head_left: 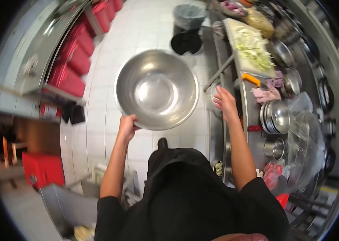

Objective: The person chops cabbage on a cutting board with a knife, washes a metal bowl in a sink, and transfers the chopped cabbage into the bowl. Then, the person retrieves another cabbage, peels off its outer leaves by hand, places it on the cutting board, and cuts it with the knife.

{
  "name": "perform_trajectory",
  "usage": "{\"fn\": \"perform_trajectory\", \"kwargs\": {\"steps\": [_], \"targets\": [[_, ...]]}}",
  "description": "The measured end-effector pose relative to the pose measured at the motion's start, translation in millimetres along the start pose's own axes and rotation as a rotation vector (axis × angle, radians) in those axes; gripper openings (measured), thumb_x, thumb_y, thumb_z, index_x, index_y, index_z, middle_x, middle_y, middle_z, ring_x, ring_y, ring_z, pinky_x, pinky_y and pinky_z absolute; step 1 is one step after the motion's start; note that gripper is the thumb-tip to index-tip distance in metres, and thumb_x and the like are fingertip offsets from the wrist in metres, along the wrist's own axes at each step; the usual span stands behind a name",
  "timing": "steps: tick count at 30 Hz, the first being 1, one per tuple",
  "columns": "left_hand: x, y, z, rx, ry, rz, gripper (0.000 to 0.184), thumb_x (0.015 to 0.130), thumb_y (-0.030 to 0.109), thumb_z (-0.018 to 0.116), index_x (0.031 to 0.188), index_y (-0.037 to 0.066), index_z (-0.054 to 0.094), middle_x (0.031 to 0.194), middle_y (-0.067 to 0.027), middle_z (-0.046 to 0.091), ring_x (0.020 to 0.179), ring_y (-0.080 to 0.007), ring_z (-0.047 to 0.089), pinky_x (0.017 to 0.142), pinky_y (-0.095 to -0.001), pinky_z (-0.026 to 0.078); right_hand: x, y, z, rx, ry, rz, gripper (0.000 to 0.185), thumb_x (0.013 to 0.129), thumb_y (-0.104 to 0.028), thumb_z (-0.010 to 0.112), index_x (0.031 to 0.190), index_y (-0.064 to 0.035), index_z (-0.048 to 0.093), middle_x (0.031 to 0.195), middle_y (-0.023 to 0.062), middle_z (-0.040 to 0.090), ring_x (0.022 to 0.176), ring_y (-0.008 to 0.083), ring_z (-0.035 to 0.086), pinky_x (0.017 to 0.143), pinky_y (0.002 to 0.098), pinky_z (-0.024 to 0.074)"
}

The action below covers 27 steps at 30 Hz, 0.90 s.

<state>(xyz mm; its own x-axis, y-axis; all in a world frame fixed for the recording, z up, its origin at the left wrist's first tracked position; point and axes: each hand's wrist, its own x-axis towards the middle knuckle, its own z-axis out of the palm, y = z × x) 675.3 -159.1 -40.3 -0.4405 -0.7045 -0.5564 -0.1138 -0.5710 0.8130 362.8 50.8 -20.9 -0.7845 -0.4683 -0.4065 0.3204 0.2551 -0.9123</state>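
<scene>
Wears a black short-sleeved top (189, 197) across the bottom centre of the frame. Grips the near-left rim of a wide, round, silvery metal bowl (157, 90) with the left hand (127, 127), fingers closed on the edge; cannot tell how far they reach underneath. Holds the bowl at upper centre, opening in view, over a floor of white tiles (97, 136). Stretches out the right hand (225, 103) right of centre, well apart from the bowl, fingers released and loosely extended, near the edge of a long metal counter (253, 140).

Has on that counter, right of the frame, a small cylindrical metal cup (274, 148), crumpled clear plastic bags (306, 140), a stack of shallow metal bowls (276, 116) and a crumpled pink cloth (266, 94). Has farther up a pale rectangular board (239, 64) with pale-green cut vegetable pieces (251, 44), an orange handle (251, 79) at its near end. Faces large red plastic bins (67, 80) at upper left and a lined waste bin (189, 18) at top centre.
</scene>
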Motion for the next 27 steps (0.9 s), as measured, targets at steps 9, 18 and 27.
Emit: {"fn": "perform_trajectory", "kwargs": {"steps": [9,18,27], "targets": [[155,29,122,0.158,-0.276,-0.077,0.054,0.071,-0.005,0.044,0.123,-0.004,0.034,0.109,-0.023,0.052,0.092,-0.0407,0.062,0.074,-0.0568,0.057,108,-73,-91,-0.034,0.674,-0.395,0.091,0.073,-0.05,0.075,0.132,0.0097,0.04,0.112,0.018,0.059,0.103,0.0221,0.055,0.091,0.0302,0.0413],[239,24,210,0.281,-0.404,-0.153,0.05,0.072,-0.007,0.045,0.122,-0.005,0.036,0.107,-0.0241,0.053,0.09,-0.0427,0.062,0.072,-0.0584,0.056,269,-109,-194,-0.342,0.929,-0.366,0.094,0.068,-0.057,0.073,0.133,0.004,0.043,0.134,0.0262,0.044,0.126,0.0368,0.041,0.105,0.0395,0.0316],[296,65,276,0.348,-0.54,-0.395,0.048,0.073,-0.006,0.046,0.12,-0.004,0.037,0.11,-0.0217,0.052,0.093,-0.0367,0.06,0.075,-0.0559,0.056,296,-100,-184,-0.473,0.885,-0.406,0.051,0.068,-0.035,0.077,0.105,-0.0014,0.064,0.115,0.0155,0.058,0.107,0.0279,0.056,0.093,0.0339,0.0414]]}}
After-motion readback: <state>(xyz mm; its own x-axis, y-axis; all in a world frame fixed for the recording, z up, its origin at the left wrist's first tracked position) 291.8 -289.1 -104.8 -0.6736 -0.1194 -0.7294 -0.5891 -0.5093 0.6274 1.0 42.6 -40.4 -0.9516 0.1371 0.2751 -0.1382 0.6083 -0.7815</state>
